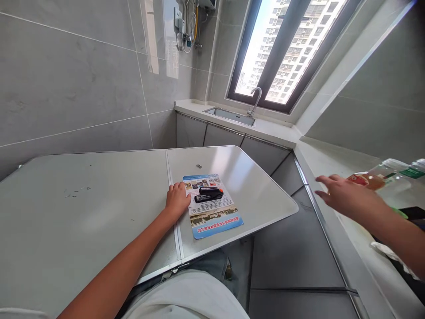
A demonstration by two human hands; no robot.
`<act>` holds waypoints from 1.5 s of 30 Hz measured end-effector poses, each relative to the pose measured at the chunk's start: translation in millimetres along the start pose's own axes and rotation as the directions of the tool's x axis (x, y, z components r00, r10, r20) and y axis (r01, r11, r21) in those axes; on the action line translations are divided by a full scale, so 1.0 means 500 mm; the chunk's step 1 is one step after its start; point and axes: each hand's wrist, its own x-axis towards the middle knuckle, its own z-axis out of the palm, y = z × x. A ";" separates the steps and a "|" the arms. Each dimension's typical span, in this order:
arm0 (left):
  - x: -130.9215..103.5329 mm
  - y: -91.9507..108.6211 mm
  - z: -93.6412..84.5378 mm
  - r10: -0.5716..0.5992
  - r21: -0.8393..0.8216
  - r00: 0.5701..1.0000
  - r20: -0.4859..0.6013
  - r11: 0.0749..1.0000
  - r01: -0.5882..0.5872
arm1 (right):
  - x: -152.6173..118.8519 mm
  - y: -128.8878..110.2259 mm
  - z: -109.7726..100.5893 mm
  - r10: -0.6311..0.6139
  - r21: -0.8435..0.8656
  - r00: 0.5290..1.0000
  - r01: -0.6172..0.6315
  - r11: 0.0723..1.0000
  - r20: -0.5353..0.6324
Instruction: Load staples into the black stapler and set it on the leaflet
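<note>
My left hand (pixel 178 199) rests on the folding table at the left edge of a printed sheet (pixel 215 223), thumb on the paper and fingers partly curled. Whether it pinches the edge is hard to make out. On the sheet lies a black stapler (pixel 209 195) with an orange-red tip. Small staples (pixel 198 166) lie behind the sheet. Over the right counter, my right hand (pixel 343 192) reaches out with fingers apart and nothing in them, near a bottle of reddish-brown liquid (pixel 372 179).
The pale table (pixel 99 221) spans the left and middle. Beside the bottle stand clear bottles (pixel 413 173) and dark items on the right counter (pixel 332 161). A sink (pixel 229 115) and faucet (pixel 256 99) sit under the window.
</note>
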 end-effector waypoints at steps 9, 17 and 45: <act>0.092 0.004 0.011 -0.122 -0.165 0.992 -0.032 0.980 0.115 | 0.013 -0.473 0.150 -0.647 0.659 0.762 0.498 0.563 -0.024; 0.052 0.030 -0.016 -0.079 -0.247 0.996 -0.035 0.967 0.068 | 0.029 -0.537 0.250 -0.591 0.769 0.806 0.395 0.503 -0.028; -0.054 -0.263 -0.115 -0.239 -0.308 0.951 -0.195 0.936 0.172 | -0.064 -0.780 0.142 -0.832 0.771 0.522 0.603 0.203 -0.189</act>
